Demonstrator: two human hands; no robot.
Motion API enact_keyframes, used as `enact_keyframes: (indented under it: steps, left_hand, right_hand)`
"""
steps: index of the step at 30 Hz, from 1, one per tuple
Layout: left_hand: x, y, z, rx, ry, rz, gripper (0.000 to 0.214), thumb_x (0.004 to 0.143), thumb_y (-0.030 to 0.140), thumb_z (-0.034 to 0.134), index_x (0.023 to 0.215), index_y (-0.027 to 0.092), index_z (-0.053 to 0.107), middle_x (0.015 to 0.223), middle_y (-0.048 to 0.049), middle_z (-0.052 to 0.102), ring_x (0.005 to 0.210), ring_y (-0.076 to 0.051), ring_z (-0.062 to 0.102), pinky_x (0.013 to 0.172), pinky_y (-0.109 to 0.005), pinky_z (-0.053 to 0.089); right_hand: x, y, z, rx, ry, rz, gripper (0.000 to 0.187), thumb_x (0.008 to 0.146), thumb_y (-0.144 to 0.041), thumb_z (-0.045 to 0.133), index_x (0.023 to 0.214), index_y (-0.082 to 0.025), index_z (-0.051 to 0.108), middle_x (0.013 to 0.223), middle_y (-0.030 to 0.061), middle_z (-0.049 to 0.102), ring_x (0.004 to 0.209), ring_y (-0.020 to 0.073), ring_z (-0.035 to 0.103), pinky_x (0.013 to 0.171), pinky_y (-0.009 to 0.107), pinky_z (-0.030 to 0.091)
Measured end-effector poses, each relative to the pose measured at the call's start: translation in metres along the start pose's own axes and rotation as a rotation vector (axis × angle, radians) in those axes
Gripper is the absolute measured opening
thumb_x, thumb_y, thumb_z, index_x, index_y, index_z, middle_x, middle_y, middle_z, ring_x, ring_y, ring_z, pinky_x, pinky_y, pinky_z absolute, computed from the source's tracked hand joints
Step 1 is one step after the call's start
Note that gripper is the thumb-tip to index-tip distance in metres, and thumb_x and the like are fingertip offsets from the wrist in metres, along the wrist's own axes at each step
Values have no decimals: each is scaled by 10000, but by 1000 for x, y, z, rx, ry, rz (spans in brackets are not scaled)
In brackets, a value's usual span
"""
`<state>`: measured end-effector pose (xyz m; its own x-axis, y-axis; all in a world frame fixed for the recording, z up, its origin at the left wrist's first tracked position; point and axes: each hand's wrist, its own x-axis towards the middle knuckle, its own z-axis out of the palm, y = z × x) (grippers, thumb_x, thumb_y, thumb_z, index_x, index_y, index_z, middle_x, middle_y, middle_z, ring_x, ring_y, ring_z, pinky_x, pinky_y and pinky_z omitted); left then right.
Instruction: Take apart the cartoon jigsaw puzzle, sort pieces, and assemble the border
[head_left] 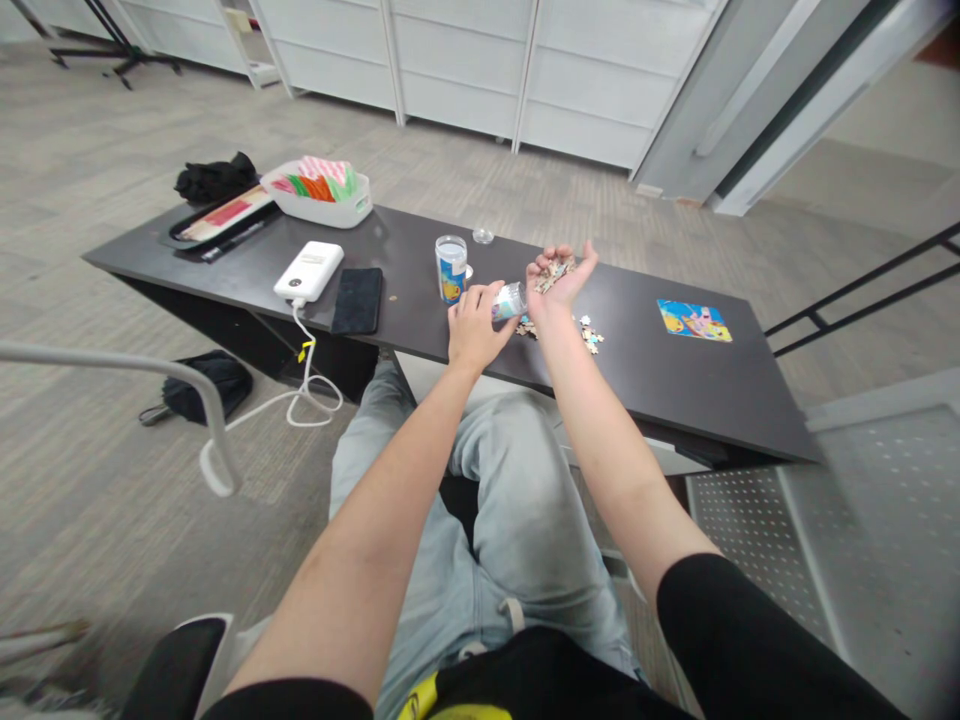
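While in left grip (477, 326), jar (508, 301) sideways.

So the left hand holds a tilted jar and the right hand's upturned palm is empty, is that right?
Not quite: the head view shows the right hand with puzzle pieces heaped in its upturned palm. The left hand does hold a tilted jar.
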<state>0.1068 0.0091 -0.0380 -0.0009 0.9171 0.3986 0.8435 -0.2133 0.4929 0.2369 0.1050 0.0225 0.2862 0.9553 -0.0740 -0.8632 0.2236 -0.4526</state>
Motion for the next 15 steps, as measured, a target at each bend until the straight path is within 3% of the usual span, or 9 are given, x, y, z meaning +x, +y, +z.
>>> enact_keyframes:
  steps: [6, 15]
  left_hand:
    - [0, 1, 1, -2, 4, -22, 662, 1223, 362, 840, 1859, 258, 691, 1757, -183, 775, 1663, -402, 716, 1396, -528, 562]
    - [0, 2, 2, 9, 33, -72, 646, 1235, 354, 782, 1868, 273, 682, 1782, -192, 768, 1687, -411, 703, 1392, -528, 572]
  right_hand:
    - [-4, 7, 9, -124, -6, -100, 780, 1173, -951, 540, 761, -289, 511, 661, -69, 576, 505, 86, 524, 496, 202, 418]
    - [-9, 10, 18, -245, 22, -89, 769, 1159, -961, 498, 782, -292, 479, 660, -69, 547, 461, 82, 422, 458, 212, 290]
